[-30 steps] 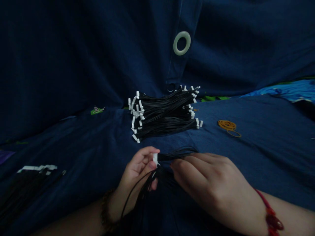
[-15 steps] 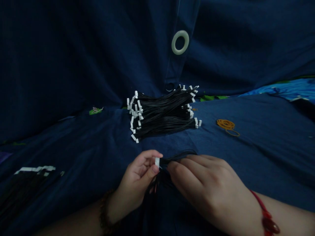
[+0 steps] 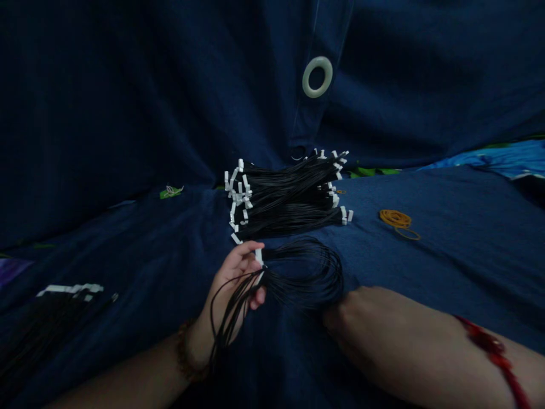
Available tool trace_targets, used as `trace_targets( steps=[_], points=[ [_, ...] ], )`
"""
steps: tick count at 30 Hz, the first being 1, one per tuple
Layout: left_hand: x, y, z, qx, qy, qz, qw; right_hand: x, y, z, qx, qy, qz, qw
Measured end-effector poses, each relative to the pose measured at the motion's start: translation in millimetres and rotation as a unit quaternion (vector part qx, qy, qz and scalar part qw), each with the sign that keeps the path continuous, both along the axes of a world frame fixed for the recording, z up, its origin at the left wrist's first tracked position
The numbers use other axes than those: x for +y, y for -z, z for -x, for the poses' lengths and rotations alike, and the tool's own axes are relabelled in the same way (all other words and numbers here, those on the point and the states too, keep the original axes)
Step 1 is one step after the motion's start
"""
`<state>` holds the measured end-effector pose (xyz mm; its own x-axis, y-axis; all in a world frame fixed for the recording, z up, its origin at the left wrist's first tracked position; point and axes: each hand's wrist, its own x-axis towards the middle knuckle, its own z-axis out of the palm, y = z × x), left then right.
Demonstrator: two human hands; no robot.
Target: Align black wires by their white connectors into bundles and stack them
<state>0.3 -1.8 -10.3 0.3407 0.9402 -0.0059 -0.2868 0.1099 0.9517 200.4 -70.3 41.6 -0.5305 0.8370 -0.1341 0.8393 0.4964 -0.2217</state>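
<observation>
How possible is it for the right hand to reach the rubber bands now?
Probably yes. The right hand lies below the rubber bands, with only blue cloth between them; the wires in the left hand stay to its left.

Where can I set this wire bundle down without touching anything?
Bare navy cloth runs below the orange rubber bands, right of the loose wires. Another patch lies between your left hand and the lower-left wire bundle. It's crowded at the wire pile and toward your right hand.
</observation>
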Motion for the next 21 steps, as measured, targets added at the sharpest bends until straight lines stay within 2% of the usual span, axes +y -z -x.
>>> trace_targets(
  steps=[2, 5, 7, 13, 21],
  points=[
    [-2, 0.4, 0, -0.006, -0.002, -0.001, 1.000, 8, 1.7, 5, 0.073, 0.010, 0.027, 0.997],
    [-5, -1.5, -3, -0.010, -0.002, 0.000, 1.000, 16, -2.3, 12, 0.205, 0.041, 0.062, 0.976],
    [-6, -2.8, -5, -0.010, -0.003, -0.003, 1.000, 18, -4.4, 15, 0.241, 0.055, 0.071, 0.966],
    [-7, -6.0, -6, 0.000, -0.001, 0.006, 1.000, 14, 0.0, 20, 0.268, 0.077, 0.035, 0.960],
    [-4, -4.5, -6, 0.017, -0.017, 0.005, 1.000, 17, -4.5, 15, 0.235, 0.094, -0.007, 0.968]
  ],
)
